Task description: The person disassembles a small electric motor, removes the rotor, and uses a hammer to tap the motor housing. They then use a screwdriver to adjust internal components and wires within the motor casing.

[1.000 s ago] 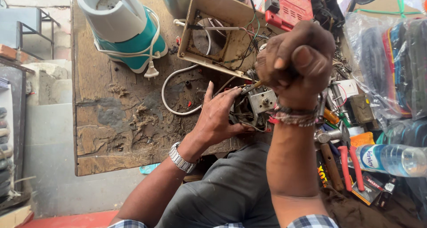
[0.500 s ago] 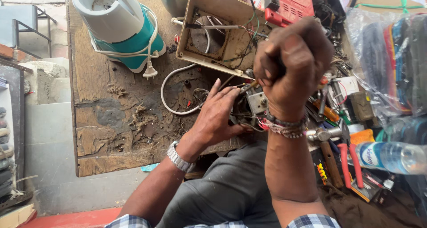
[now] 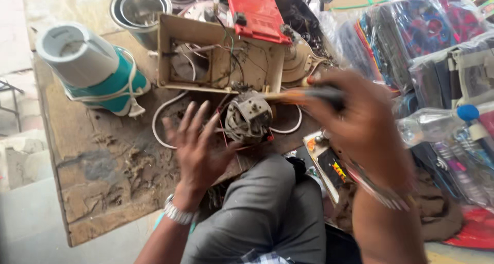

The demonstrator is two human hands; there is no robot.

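Observation:
My left hand (image 3: 198,145) lies flat with fingers spread on the worn wooden board (image 3: 92,192), just left of a small grey electric motor (image 3: 248,117) with red wires. My right hand (image 3: 360,122) is blurred and closed around a screwdriver (image 3: 303,95) with a dark and orange handle, whose tip points left over the motor's top. Behind the motor lies an opened beige appliance housing (image 3: 216,55) with wires inside. My grey-trousered knee (image 3: 262,212) sits under both hands.
A white and teal mixer base (image 3: 90,68) with its cord lies at the board's left. A steel jar (image 3: 139,9) and a red device (image 3: 254,9) stand at the back. Plastic-wrapped bags (image 3: 422,32), a water bottle (image 3: 437,125) and loose tools crowd the right.
The camera view shifted. My right hand came down from a raised fist to the motor with the screwdriver. My left hand released the motor and spread flat beside it.

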